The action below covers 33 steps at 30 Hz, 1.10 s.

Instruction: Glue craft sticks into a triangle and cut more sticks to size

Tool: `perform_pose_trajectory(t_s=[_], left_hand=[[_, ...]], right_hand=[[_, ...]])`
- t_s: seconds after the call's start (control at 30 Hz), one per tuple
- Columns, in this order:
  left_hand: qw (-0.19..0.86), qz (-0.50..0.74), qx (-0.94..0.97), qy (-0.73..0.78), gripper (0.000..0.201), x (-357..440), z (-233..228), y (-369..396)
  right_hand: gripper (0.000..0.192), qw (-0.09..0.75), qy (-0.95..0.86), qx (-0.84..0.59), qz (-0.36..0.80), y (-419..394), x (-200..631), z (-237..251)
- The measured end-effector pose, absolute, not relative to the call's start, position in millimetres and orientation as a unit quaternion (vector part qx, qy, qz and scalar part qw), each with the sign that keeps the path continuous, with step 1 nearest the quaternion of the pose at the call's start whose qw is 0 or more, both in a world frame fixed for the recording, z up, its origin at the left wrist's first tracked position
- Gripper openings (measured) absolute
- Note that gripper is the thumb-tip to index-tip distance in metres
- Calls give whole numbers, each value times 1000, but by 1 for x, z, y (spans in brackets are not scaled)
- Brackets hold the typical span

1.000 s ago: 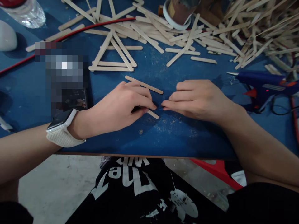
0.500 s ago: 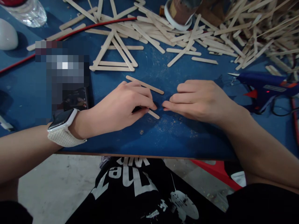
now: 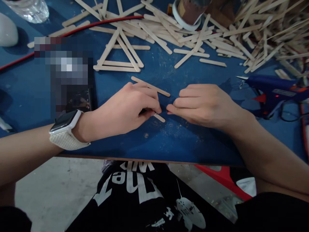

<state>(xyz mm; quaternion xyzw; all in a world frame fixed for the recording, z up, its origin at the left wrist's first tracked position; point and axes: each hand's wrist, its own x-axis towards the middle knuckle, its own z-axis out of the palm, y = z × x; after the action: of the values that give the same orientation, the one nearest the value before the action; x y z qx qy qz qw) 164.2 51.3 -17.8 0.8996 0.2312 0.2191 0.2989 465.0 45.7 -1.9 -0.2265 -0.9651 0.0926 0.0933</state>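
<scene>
Head view, looking down: a wooden craft stick [image 3: 159, 118] lies flat on the blue table [image 3: 173, 141], and only its near end pokes out from under my left hand [image 3: 125, 111], whose curled fingers press down on it while the rest of it is hidden beneath my palm. My right hand [image 3: 205, 104] rests knuckles-up just beside, its fingers drawn together and its fingertips almost meeting those of my left hand; whether they pinch anything I cannot tell, since the tips face away from me. A second craft stick [image 3: 151, 86] lies slantwise just beyond my left knuckles, its far end bare on the table, and it looks to pass under my fingers. Farther out from my left hand sits a triangle of glued sticks [image 3: 118, 54], flat on the table, and beyond both hands spreads a loose heap of craft sticks [image 3: 217, 35], thickest out past my right hand. A blue glue gun [image 3: 272, 88] lies to the outside of my right hand, nozzle pointing toward it, well apart. A white smartwatch [image 3: 66, 129] wraps my left wrist, and just beyond that wrist a phone [image 3: 74, 100] lies on the table, partly blurred out. A red cable [image 3: 79, 29] runs across the table beyond the phone. A roll of tape [image 3: 185, 14] stands among the sticks at the far edge.
</scene>
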Motion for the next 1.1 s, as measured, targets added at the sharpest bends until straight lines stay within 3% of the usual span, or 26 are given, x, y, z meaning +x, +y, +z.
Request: perform_pose_trajectory(t_s=[0.3, 0.6, 0.87, 1.0, 1.1], left_hand=[[303, 206, 901, 232, 30, 163, -17, 53], [317, 199, 892, 253, 30, 157, -13, 54], [302, 189, 892, 279, 32, 155, -8, 52], [232, 210, 898, 310, 36, 156, -10, 49], [113, 193, 918, 328, 42, 157, -11, 45]], right_hand=[[37, 91, -975, -197, 37, 38, 452, -11], [28, 86, -961, -262, 7, 62, 506, 5], [46, 38, -937, -348, -10, 63, 535, 24], [37, 64, -923, -378, -26, 38, 504, 28], [28, 90, -927, -362, 34, 20, 476, 20]])
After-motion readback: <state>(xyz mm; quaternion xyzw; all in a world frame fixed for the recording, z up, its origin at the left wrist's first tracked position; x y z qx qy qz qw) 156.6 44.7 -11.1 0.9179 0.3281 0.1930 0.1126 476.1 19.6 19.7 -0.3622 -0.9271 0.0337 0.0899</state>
